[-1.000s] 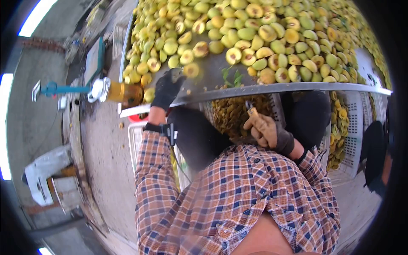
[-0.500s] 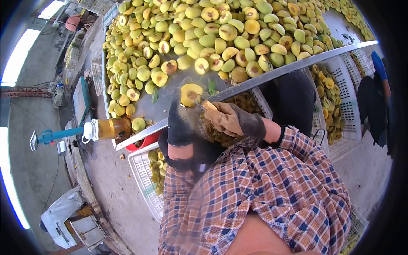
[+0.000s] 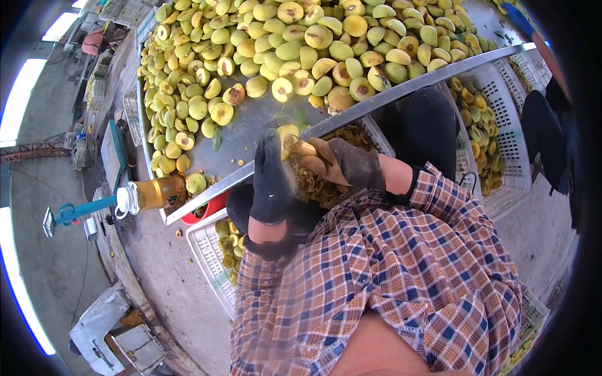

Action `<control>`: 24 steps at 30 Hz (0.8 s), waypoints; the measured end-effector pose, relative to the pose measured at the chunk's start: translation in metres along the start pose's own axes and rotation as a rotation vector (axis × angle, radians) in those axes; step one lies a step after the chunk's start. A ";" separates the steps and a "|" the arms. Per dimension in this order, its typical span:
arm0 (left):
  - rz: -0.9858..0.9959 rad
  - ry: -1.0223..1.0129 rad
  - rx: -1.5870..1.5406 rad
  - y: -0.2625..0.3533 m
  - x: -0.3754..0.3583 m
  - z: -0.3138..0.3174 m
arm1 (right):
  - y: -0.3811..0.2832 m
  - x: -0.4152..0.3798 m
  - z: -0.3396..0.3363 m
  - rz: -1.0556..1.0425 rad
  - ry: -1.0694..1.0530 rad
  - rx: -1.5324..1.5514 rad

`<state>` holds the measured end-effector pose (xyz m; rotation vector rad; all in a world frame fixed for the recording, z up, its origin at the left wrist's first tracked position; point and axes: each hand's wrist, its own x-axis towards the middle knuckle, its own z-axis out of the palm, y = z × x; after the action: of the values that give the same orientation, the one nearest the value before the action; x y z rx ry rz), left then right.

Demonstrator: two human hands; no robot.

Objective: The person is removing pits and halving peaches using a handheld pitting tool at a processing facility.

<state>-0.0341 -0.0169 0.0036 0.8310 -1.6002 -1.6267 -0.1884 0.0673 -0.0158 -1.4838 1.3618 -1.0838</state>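
My left hand [image 3: 271, 175], in a dark glove, is closed round a halved yellow fruit [image 3: 287, 139] just over the near edge of the metal table [image 3: 241, 150]. My right hand [image 3: 338, 161], in a tan and dark glove, grips a tool with a light wooden handle [image 3: 300, 147], whose end is against the fruit; its working tip is hidden. Halved fruits [image 3: 288, 53] with brown centres lie piled over the table. Below my hands sits a container of cut pieces [image 3: 323, 188].
White crates of fruit stand at the right [image 3: 511, 144] and lower left [image 3: 210, 257]. A red bowl [image 3: 216, 207] is under the table edge. A jar [image 3: 153, 194] stands at the table's left corner. Another person's blue-gloved hand [image 3: 519, 17] shows upper right.
The fruit half has turned in my left hand, and the wooden handle now lies across it. The other person's blue glove has moved up. The view has shifted slightly.
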 end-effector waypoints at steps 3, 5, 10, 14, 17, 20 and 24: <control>-0.145 -0.084 -0.052 0.012 0.003 -0.010 | -0.011 -0.002 -0.005 0.316 -0.201 0.428; -0.032 0.139 -0.147 0.018 -0.004 0.019 | -0.021 -0.004 -0.004 0.229 -0.234 0.555; 0.132 0.231 0.087 0.025 -0.008 0.023 | -0.018 -0.011 0.032 0.216 -0.208 0.873; 0.078 0.012 0.147 0.027 -0.002 0.005 | -0.036 -0.018 0.012 0.516 -0.397 1.029; 0.335 -0.135 0.673 0.040 0.001 -0.001 | -0.034 -0.020 0.005 0.524 -0.543 1.173; -0.314 -0.164 0.196 0.046 0.009 0.003 | -0.017 -0.019 0.012 0.653 -0.720 1.445; -0.331 0.044 -0.505 -0.002 0.025 -0.017 | 0.024 -0.026 0.021 0.360 -0.569 1.229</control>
<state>-0.0338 -0.0478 0.0013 0.8751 -0.9796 -2.1058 -0.1763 0.0923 -0.0462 -0.5033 0.3349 -0.8657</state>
